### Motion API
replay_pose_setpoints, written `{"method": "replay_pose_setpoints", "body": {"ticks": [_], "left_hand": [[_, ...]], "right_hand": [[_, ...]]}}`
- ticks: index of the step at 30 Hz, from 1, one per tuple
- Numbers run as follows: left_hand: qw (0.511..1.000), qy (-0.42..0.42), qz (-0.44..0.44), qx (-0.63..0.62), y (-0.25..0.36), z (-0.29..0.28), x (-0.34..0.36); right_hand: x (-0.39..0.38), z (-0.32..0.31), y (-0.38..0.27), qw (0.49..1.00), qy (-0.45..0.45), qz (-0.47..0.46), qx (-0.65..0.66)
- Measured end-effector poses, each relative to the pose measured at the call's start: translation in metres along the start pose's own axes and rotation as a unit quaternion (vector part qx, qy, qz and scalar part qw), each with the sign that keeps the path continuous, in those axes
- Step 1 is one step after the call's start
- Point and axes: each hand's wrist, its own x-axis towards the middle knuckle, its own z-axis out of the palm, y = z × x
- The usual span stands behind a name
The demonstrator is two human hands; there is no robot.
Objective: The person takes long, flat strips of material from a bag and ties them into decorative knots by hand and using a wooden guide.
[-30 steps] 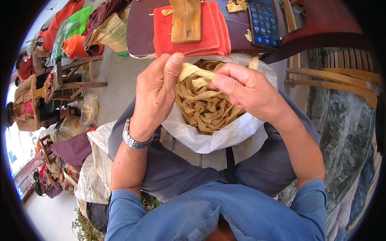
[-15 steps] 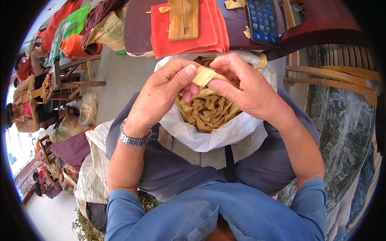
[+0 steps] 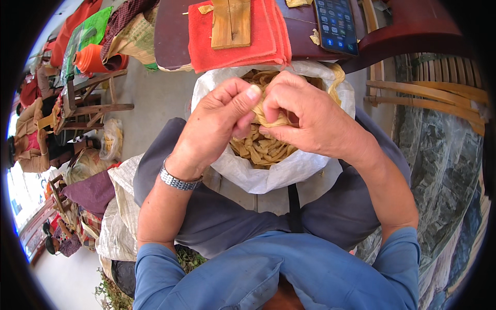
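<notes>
A pale yellow, leaf-like strip (image 3: 269, 123) is pinched between my two hands. My left hand (image 3: 217, 119), with a metal watch on its wrist, grips one end between thumb and fingers. My right hand (image 3: 316, 120) has its fingers curled and its thumb pressed to the strip, partly hiding it. Both hands are over an open white woven sack (image 3: 271, 180) between my knees. Inside lie many knotted or folded yellow pieces (image 3: 258, 149). Another yellow strip (image 3: 337, 82) drapes over the sack's right rim.
Beyond the sack stands a dark red table (image 3: 173, 36) with a folded red cloth (image 3: 201, 49), a wooden block (image 3: 231, 26) and a phone (image 3: 336, 23). A slatted wooden piece (image 3: 423, 93) is at the right. Far left are a wooden stool (image 3: 98, 109) and other people (image 3: 32, 134).
My right hand has turned and curled its fingers inward, drawing the strip down and around. The strip was a flat loop near the fingertips; now it is mostly hidden.
</notes>
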Motion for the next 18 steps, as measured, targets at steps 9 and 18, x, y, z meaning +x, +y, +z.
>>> {"method": "replay_pose_setpoints", "body": {"ticks": [9,18], "left_hand": [[0.999,-0.002,0.025,-0.035,0.011,-0.013,0.004],[0.991,0.016,0.084,0.105,0.007,-0.005,0.001]], "right_hand": [[0.000,0.010,0.017,0.986,0.156,0.009,0.049],[0.000,0.004,0.016,0.976,0.170,-0.065,-0.119]]}}
